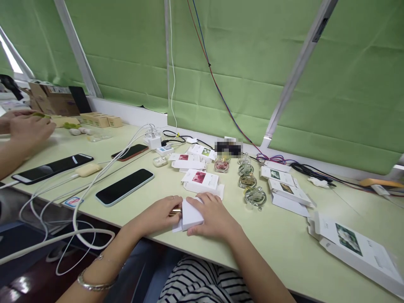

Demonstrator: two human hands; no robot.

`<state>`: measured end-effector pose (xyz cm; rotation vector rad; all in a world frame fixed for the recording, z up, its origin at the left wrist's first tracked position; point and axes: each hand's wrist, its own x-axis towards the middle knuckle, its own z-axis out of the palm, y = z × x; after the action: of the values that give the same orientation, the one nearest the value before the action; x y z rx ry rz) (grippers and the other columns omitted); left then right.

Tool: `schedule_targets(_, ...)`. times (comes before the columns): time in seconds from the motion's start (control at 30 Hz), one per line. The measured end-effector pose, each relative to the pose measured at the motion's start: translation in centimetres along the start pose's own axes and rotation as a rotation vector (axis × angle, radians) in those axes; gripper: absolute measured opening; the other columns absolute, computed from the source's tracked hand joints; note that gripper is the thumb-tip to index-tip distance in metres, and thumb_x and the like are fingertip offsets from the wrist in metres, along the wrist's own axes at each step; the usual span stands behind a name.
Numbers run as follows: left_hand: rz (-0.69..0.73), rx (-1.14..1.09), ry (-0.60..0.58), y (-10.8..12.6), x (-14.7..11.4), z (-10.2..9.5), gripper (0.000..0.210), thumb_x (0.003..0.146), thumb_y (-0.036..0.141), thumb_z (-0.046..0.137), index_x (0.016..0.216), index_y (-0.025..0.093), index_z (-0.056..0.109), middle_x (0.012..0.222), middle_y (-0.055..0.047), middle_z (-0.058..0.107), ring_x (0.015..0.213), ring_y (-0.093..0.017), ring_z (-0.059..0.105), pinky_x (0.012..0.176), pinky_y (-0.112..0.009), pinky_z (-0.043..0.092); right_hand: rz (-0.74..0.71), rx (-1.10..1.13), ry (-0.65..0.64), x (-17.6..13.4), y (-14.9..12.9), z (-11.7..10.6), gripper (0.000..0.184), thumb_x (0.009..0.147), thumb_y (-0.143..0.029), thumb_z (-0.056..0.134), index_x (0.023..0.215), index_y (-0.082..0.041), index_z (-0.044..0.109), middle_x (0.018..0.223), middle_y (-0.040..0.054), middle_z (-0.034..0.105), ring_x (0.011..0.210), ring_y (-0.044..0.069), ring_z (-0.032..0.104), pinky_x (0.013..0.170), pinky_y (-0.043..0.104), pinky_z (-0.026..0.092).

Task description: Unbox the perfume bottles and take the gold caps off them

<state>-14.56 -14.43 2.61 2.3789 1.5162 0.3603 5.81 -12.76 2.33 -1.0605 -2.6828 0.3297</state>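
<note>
The white box (192,214) lies at the front of the counter (284,235), before the wearer, with the right hand (217,216) spread over it, that grip closed round its top and side. The left hand (162,214) has its fingers curled on a gold-coloured item (175,211) just beside the box's left end (mostly hidden by the fingers, so its full shape cannot be told). A white flap (177,227) shows below that end; the step in hand seems to be bringing item and box end into line. To do it well, the right grip should steady the card without denting it, the left should hold the item level with the opening, if that is the open end, and the flap should bend clear rather than crease. Gentle, straight pressure suits thin card best. The pink-flower carton (202,179) lies close behind, and the clear glass bottle (255,196) stands farther right, so elbows and wrists should move small. The phone (124,187) lies to the left, well apart.
</note>
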Motion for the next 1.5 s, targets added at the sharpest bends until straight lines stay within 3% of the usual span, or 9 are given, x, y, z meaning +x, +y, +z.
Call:
schedule_targets(0.43, 0.0, 0.012, -0.001, -0.5, -0.7, -0.2, 0.026, 0.088, 0.033, 0.033, 0.098, 0.022, 0.054, 0.092, -0.002, 0.05, 0.082, -0.016, 0.053, 0.076, -0.025, 0.039, 0.044, 0.026, 0.021, -0.3, -0.2, -0.2, 0.081, 0.065, -0.065, 0.057, 0.134, -0.03, 0.03, 0.128, 0.009, 0.041, 0.116, 0.028, 0.034, 0.097, 0.044, 0.026)
schedule_targets(0.7, -0.027, 0.076, -0.001, -0.8, -2.5, -3.9, 0.027, 0.09, 0.029, 0.025, 0.089, 0.021, 0.051, 0.085, -0.002, 0.054, 0.079, -0.016, 0.053, 0.072, -0.025, 0.04, 0.112, 0.096, -0.011, -1.6, -0.3, -1.2, 0.076, 0.066, -0.061, 0.058, 0.132, -0.03, 0.034, 0.12, 0.0084, 0.047, 0.111, 0.028, 0.039, 0.095, 0.044, 0.029)
schedule_targets(0.8, -0.039, 0.17, 0.008, -0.6, -2.6, -5.0, 0.024, 0.088, 0.025, 0.028, 0.084, 0.02, 0.051, 0.077, -0.002, 0.055, 0.07, -0.016, 0.053, 0.063, -0.025, 0.038, 0.137, 0.113, -0.063, -2.3, 0.2, -1.3, 0.084, 0.062, -0.065, 0.059, 0.133, -0.028, 0.034, 0.13, 0.0107, 0.04, 0.122, 0.032, 0.03, 0.1, 0.049, 0.023)
schedule_targets(0.9, -0.025, 0.267, 0.03, 0.4, -2.1, -5.8, 0.021, 0.084, 0.018, 0.031, 0.077, 0.021, 0.051, 0.071, -0.002, 0.054, 0.066, -0.017, 0.052, 0.059, -0.026, 0.036, 0.114, 0.167, 0.021, -2.1, -0.2, -1.6, 0.08, 0.069, -0.064, 0.053, 0.135, -0.024, 0.03, 0.14, 0.01, 0.029, 0.131, 0.03, 0.016, 0.105, 0.047, 0.016)
schedule_targets(0.97, 0.011, 0.324, 0.08, 1.7, -1.4, -6.6, 0.019, 0.081, 0.014, 0.033, 0.074, 0.02, 0.05, 0.071, -0.002, 0.054, 0.066, -0.017, 0.052, 0.059, -0.026, 0.036, 0.079, 0.225, 0.124, -1.3, -1.0, -2.0, 0.077, 0.072, -0.06, 0.052, 0.136, -0.024, 0.028, 0.14, 0.009, 0.03, 0.13, 0.026, 0.02, 0.104, 0.043, 0.022)
schedule_targets(1.1, 0.089, 0.418, 0.254, 5.9, 1.5, -8.7, 0.016, 0.075, 0.008, 0.037, 0.075, 0.019, 0.049, 0.076, -0.003, 0.054, 0.067, -0.016, 0.051, 0.059, -0.025, 0.036, 0.101, 0.339, 0.452, 1.2, -2.3, -3.1, 0.076, 0.07, -0.047, 0.06, 0.134, -0.023, 0.027, 0.13, 0.0094, 0.041, 0.121, 0.025, 0.036, 0.098, 0.042, 0.033)
schedule_targets(1.27, 0.172, 0.326, 0.31, 9.9, 9.0, -9.0, 0.022, 0.078, 0.008, 0.038, 0.095, 0.016, 0.05, 0.089, -0.006, 0.057, 0.078, -0.017, 0.054, 0.066, -0.026, 0.041, 0.444, 0.365, 0.891, 3.6, 0.9, -4.4, 0.072, 0.068, -0.032, 0.06, 0.131, -0.016, 0.029, 0.124, 0.0135, 0.044, 0.115, 0.026, 0.041, 0.096, 0.041, 0.034)
schedule_targets(1.33, 0.105, 0.228, 0.216, 9.9, 12.3, -7.8, 0.034, 0.078, 0.005, 0.037, 0.112, 0.011, 0.043, 0.106, -0.013, 0.054, 0.092, -0.019, 0.054, 0.075, -0.028, 0.042, 0.593, 0.403, 0.905, 4.1, 3.3, -4.2, 0.078, 0.064, -0.031, 0.061, 0.132, -0.015, 0.026, 0.122, 0.0156, 0.045, 0.113, 0.028, 0.042, 0.092, 0.042, 0.037)
schedule_targets(1.5, 0.01, 0.209, -0.045, 7.5, 18.0, -4.6, 0.026, 0.071, 0.002, 0.046, 0.094, 0.007, 0.055, 0.111, -0.02, 0.052, 0.092, -0.025, 0.056, 0.075, -0.033, 0.044, 0.695, 0.518, 0.767, 5.2, 7.7, -1.6, 0.068, 0.066, -0.026, 0.055, 0.128, -0.012, 0.03, 0.116, 0.0164, 0.051, 0.109, 0.028, 0.047, 0.087, 0.038, 0.04)
